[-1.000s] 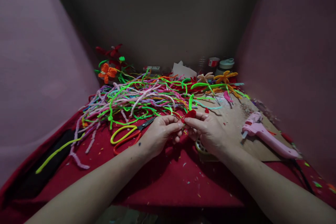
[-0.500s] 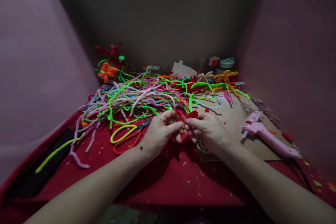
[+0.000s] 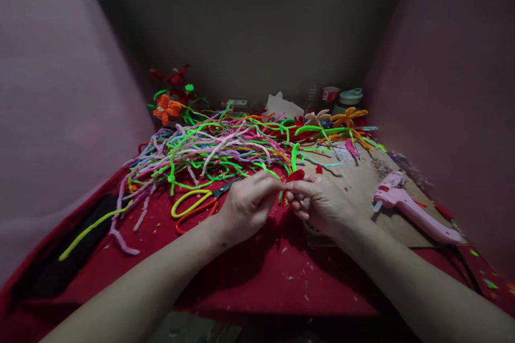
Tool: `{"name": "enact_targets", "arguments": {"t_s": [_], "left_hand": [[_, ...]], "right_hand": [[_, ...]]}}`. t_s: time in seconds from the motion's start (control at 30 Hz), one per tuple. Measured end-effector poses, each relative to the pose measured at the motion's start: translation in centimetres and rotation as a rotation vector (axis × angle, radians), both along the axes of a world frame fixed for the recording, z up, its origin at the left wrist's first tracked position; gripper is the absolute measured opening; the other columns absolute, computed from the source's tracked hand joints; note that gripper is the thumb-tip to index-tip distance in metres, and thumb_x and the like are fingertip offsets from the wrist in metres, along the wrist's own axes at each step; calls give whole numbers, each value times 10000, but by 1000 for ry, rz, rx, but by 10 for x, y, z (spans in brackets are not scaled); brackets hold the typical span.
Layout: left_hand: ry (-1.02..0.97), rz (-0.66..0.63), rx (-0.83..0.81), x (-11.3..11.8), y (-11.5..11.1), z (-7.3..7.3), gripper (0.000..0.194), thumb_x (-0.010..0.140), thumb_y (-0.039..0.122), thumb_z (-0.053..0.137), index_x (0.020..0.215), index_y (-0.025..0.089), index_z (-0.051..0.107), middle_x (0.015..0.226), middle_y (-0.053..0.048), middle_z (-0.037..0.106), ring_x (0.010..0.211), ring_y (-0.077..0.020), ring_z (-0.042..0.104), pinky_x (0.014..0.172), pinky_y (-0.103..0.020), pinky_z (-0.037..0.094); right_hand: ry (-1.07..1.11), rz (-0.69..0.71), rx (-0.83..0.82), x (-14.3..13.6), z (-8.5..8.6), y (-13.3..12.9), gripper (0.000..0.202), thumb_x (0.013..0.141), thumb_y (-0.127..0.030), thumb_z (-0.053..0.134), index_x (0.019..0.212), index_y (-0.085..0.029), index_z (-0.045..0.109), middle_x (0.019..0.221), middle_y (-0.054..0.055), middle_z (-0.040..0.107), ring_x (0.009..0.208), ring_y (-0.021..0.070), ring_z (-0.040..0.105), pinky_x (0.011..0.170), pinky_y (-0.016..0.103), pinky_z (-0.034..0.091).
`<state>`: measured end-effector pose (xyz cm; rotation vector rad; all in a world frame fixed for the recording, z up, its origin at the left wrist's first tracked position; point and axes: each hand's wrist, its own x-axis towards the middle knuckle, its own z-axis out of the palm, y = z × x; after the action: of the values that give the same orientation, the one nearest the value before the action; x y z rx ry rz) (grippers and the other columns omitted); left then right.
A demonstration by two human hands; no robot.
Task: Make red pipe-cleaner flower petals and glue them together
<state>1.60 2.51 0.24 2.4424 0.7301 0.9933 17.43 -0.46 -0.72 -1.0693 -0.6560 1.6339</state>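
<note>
Right hand (image 3: 317, 201) pinched our red fuzzy piece (image 3: 295, 176) above the red cloth (image 3: 249, 289); left hand (image 3: 253, 198) curled against it, hold hidden, so we couldn't tell its grip. We judged the piece partly shaped, unlike the complete-looking orange flower (image 3: 167, 109). Red-labelled container (image 3: 330, 94) and small box (image 3: 238, 103): print illegible.
</note>
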Motion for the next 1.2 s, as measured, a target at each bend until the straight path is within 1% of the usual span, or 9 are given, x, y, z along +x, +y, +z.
{"name": "enact_targets", "arguments": {"t_s": [0.13, 0.27, 0.37, 0.53, 0.63, 0.73, 0.83, 0.97, 1.2], "left_hand": [[-159, -25, -862, 4, 2, 12, 182, 820, 299, 506, 790, 132, 573, 640, -8, 585, 540, -99, 549, 550, -226, 446], [-86, -76, -1078, 2, 7, 10, 208, 760, 326, 578, 697, 130, 547, 544, 36, 485, 419, -54, 419, 416, -179, 317], [58, 37, -677, 3, 4, 7, 187, 797, 289, 521, 702, 132, 556, 554, 33, 479, 460, -61, 405, 450, -188, 307], [436, 150, 521, 2, -6, -1, 192, 853, 163, 419, 766, 136, 588, 672, -34, 560, 610, -135, 488, 598, -272, 366], [506, 115, 755, 2, -7, -4, 218, 875, 170, 396, 785, 140, 592, 690, -47, 566, 651, -164, 502, 643, -312, 382], [396, 148, 476, 2, -2, 1, 195, 873, 237, 429, 874, 140, 597, 836, -80, 604, 798, -194, 537, 726, -339, 417], [224, -1, -193, 1, 5, 12, 254, 864, 312, 452, 1033, 158, 563, 990, -70, 622, 895, -167, 562, 791, -302, 451], [142, -231, -883, -2, 11, 18, 303, 870, 352, 411, 823, 125, 606, 778, -55, 650, 691, -131, 598, 703, -274, 485], [140, -97, -893, -1, 6, 18, 250, 819, 325, 481, 654, 145, 539, 519, 34, 503, 460, -70, 435, 481, -183, 375]], "right_hand": [[-155, -24, 185, -4, 1, -4, 108, 639, -226, 641, 637, -148, 566, 471, -48, 523, 354, 36, 385, 349, 161, 261], [-324, -29, 358, -6, -1, -8, 78, 683, -200, 586, 625, -150, 567, 470, -68, 465, 384, 34, 347, 372, 175, 239], [-352, -34, 371, -6, -3, -8, 66, 686, -195, 579, 637, -152, 568, 480, -72, 457, 388, 31, 340, 375, 172, 236], [-156, 4, 188, -7, -7, -4, 157, 646, -225, 598, 553, -164, 486, 420, -62, 443, 336, 45, 340, 322, 174, 215], [-49, 23, 95, -6, -8, -1, 159, 593, -192, 619, 533, -160, 476, 451, -39, 488, 347, 53, 383, 300, 165, 232], [-55, -8, 40, -4, -6, 0, 131, 574, -187, 625, 558, -153, 500, 465, -29, 516, 354, 54, 407, 307, 158, 252], [-148, -4, 133, -1, -1, -2, 80, 599, -197, 615, 615, -145, 556, 451, -48, 501, 348, 45, 388, 330, 161, 256], [-277, -3, 275, -2, 7, -5, 48, 635, -189, 588, 611, -148, 582, 472, -49, 521, 377, 47, 393, 367, 175, 276], [-395, 0, 292, -2, 11, -8, 46, 654, -188, 585, 623, -154, 587, 485, -53, 517, 381, 56, 376, 374, 193, 282]]}}
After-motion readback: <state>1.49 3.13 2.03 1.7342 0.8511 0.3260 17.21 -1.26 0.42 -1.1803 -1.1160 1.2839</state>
